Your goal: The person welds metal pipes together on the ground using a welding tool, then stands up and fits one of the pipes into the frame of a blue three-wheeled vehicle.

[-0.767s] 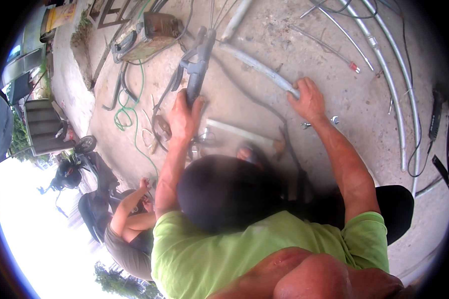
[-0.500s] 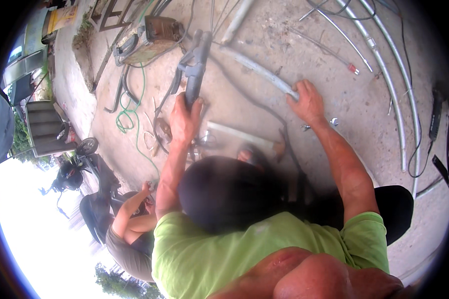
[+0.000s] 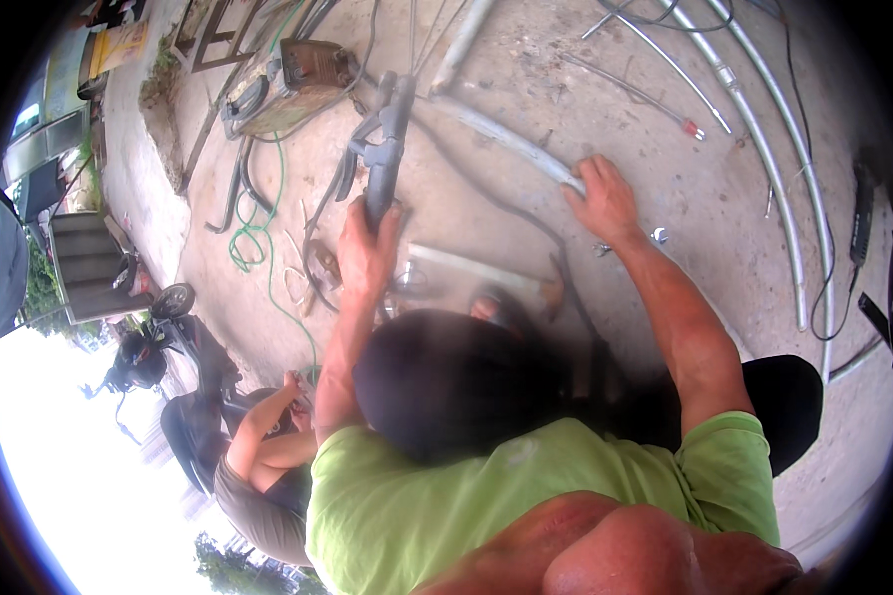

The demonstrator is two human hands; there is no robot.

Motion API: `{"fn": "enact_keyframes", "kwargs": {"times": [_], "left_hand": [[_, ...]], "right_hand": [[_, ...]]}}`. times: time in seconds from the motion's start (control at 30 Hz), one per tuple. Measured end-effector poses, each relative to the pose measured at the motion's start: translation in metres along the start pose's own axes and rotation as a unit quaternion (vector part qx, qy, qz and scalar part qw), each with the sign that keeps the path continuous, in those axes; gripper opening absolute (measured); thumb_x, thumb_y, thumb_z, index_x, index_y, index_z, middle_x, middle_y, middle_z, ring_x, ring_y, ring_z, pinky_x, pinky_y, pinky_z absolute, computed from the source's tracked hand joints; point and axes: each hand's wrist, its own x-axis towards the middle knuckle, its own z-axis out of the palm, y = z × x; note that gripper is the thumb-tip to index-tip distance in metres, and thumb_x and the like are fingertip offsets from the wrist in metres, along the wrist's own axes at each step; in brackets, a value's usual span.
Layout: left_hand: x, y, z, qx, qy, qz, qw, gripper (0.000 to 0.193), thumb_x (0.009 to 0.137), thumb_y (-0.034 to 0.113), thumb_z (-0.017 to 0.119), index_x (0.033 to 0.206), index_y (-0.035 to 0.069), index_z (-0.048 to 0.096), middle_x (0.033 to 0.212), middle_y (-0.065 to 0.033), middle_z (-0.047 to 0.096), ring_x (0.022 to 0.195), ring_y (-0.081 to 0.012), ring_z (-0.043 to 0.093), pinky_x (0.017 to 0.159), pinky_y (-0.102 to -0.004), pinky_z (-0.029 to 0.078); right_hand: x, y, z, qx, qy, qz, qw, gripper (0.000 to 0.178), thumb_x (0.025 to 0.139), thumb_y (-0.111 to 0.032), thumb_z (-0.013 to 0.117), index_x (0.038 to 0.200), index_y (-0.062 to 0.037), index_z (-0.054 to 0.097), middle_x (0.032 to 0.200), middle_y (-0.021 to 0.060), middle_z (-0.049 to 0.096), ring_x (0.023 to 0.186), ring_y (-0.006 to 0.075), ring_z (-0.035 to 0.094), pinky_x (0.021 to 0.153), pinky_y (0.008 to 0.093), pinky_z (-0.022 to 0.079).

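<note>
My left hand (image 3: pixel 369 253) is wrapped round the dark handle of a grey welding electrode holder (image 3: pixel 385 149), raised with its jaw end pointing away from me. Whether a rod sits in its jaws I cannot tell. My right hand (image 3: pixel 605 201) has its fingers closed on the near end of a grey metal pipe (image 3: pixel 511 142). This pipe slants away to the left over the concrete, its far end close to another pipe (image 3: pixel 461 48). Beside my right wrist lie small shiny metal pieces (image 3: pixel 659 236). A hammer (image 3: pixel 486 270) with a pale handle lies between my arms.
A rusty metal box (image 3: pixel 293 87), apparently a welding machine, stands at far left, near a green cord (image 3: pixel 253 243). Long bent pipes (image 3: pixel 764 129) and a black-handled tool (image 3: pixel 865 213) lie at right. Another person (image 3: pixel 268 446) crouches at left, near a motorbike (image 3: pixel 154 347).
The view has shifted slightly. Both hands keep their holds on the electrode holder and the pipe, with hardly any other movement.
</note>
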Motion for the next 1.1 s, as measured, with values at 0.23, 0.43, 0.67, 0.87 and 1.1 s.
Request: {"fn": "enact_keyframes", "kwargs": {"times": [0.23,0.43,0.67,0.87,1.1], "left_hand": [[0.006,-0.008,0.007,0.014,0.009,0.029,0.999,0.057,0.098,0.039,0.069,0.137,0.0,0.055,0.111,-0.0314,0.069,0.1,-0.0487,0.068,0.086,-0.0524,0.053],[0.01,-0.007,0.01,-0.008,0.001,0.002,1.0,0.056,0.098,0.04,0.069,0.134,0.0,0.056,0.106,-0.0315,0.07,0.099,-0.0492,0.069,0.086,-0.0532,0.053],[0.007,0.006,0.004,-0.028,0.001,-0.006,1.0,0.055,0.099,0.041,0.068,0.134,0.0,0.056,0.107,-0.03,0.071,0.099,-0.0477,0.069,0.085,-0.0535,0.053],[0.017,-0.02,0.019,0.022,0.005,0.014,1.0,0.058,0.098,0.041,0.068,0.136,0.0,0.056,0.11,-0.0307,0.071,0.101,-0.0489,0.069,0.087,-0.0534,0.053],[-0.011,-0.003,0.012,0.018,0.055,0.028,0.998,0.06,0.1,0.036,0.068,0.14,-0.007,0.055,0.118,-0.0347,0.069,0.108,-0.0475,0.069,0.09,-0.0516,0.053]], "right_hand": [[-0.001,0.001,0.004,-0.013,0.004,-0.005,1.0,0.033,0.088,-0.027,0.078,0.109,-0.0102,0.06,0.111,0.0111,0.059,0.112,0.0338,0.061,0.09,0.0493,0.054],[0.0,0.0,0.001,-0.006,0.006,0.0,1.0,0.033,0.088,-0.028,0.078,0.11,-0.0106,0.06,0.112,0.0109,0.059,0.113,0.0339,0.061,0.091,0.0492,0.054],[0.0,0.002,0.003,0.006,-0.006,0.009,1.0,0.033,0.089,-0.03,0.076,0.111,-0.0118,0.06,0.114,0.0104,0.058,0.116,0.0331,0.059,0.094,0.0494,0.052],[0.002,-0.007,0.002,-0.003,-0.002,-0.005,1.0,0.032,0.089,-0.03,0.076,0.11,-0.012,0.06,0.113,0.0101,0.058,0.114,0.0331,0.06,0.09,0.0485,0.054],[-0.01,0.004,0.011,0.0,0.04,-0.032,0.999,0.036,0.087,-0.031,0.076,0.111,-0.0106,0.058,0.119,0.0131,0.058,0.116,0.0338,0.06,0.091,0.0488,0.055]]}}
